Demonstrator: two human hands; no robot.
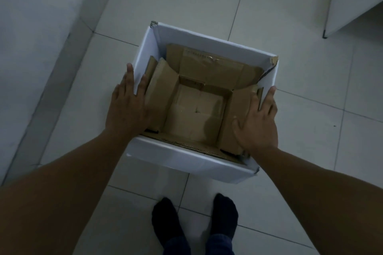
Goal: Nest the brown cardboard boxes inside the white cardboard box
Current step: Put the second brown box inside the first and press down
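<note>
One open-topped white cardboard box (186,159) stands on a floor of pale square ceramic tiles (290,27), directly in front of the person's two feet in dark socks (224,215). Inside the white box sit nested brown corrugated cardboard boxes (194,114); at least two can be counted from the layered flaps and the doubled corrugated edges along the near rim, but the exact number cannot be told. The innermost brown box is open, its bottom panel visible and its flaps folded outward against the white walls. The left hand (126,107) lies flat with fingers extended, straddling the left wall of the white box: part of the hand rests on the outside of the wall and part presses on the brown left flap, with no closed grip. The right hand (257,122) is likewise spread open, palm down on the brown right flap, fingertips reaching the right wall of the white box. The far right corner of the white box is torn, exposing brown board. A strip of clear tape and a faint dotted line show on the far brown flap; no legible writing, brand or label is discernible. One white furniture panel with a dark foot (352,2) stands at the upper right.
</note>
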